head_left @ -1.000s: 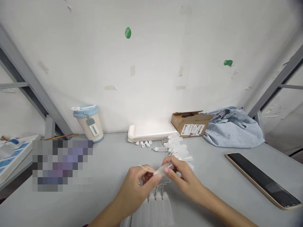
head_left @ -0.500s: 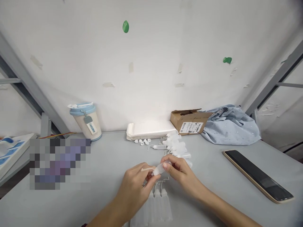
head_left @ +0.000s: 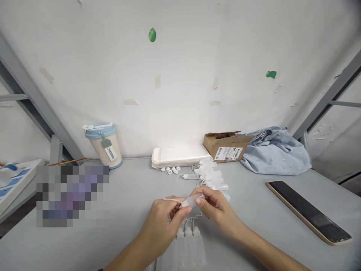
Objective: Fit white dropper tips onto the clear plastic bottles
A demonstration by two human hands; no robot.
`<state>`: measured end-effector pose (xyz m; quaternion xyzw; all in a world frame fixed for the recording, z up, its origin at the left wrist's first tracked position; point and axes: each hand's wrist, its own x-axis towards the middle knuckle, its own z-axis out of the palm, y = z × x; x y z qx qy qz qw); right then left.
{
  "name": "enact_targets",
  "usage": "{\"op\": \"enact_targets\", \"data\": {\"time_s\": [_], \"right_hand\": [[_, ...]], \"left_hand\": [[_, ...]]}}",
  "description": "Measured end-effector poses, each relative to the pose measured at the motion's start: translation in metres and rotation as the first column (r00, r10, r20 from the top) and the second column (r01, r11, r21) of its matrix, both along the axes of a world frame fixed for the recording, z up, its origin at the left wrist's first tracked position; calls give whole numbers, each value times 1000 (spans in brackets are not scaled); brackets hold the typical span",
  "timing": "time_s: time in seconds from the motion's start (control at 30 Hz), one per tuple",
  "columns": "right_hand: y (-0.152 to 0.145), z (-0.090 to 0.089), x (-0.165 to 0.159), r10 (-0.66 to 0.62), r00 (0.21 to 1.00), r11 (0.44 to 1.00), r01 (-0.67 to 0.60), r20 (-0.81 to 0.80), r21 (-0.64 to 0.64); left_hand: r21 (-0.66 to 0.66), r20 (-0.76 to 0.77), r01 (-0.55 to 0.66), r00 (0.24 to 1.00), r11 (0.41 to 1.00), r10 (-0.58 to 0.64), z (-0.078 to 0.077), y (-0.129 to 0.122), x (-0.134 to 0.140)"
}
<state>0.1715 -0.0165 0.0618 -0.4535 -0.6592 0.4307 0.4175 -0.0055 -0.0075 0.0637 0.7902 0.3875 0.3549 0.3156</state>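
Between my two hands is a small translucent squeeze bottle (head_left: 194, 200), lying nearly level with its white cap to the left. My left hand (head_left: 161, 222) pinches the cap end, where a thin white tube sticks out leftward over the fingers. My right hand (head_left: 221, 209) is closed around the bottle's body near its base. Just below them, similar bottles (head_left: 191, 248) lie side by side on the table with thin curved tubes at their tops; my left forearm covers some. Beyond my right hand is a heap of more such bottles (head_left: 212, 176).
Small white caps (head_left: 170, 171) lie before a stack of white trays (head_left: 180, 155) by the wall. A cardboard box (head_left: 225, 146) and a blue cloth (head_left: 279, 154) are at back right, a phone (head_left: 307, 210) at right. A tumbler (head_left: 104, 148) stands at back left, near a blurred-out patch.
The tube on the held bottle now points farther left and slightly up, and the bottle looks a little turned. Both hands keep their hold. The whole view has shifted slightly.
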Motion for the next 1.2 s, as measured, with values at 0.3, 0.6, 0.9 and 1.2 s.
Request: {"op": "enact_targets", "data": {"time_s": [0.3, 0.6, 0.9, 1.2], "right_hand": [[-1, -6, -5, -45, 992, 989, 28, -116, -145], [-4, -3, -10, 14, 978, 990, -43, -209, -136], [-1, 0, -5, 66, 965, 980, -110, -253, -164], [1, 1, -4, 128, 948, 951, -200, -290, -235]], "left_hand": [[577, -137, 38, 989, 816, 51, -21, 3, -5], [566, -112, 10, 992, 824, 65, -18, 7, -6], [617, -47, -26, 996, 786, 70, -18, 9, -9], [715, -92, 7, 992, 699, 84, -11, 10, -11]]}}
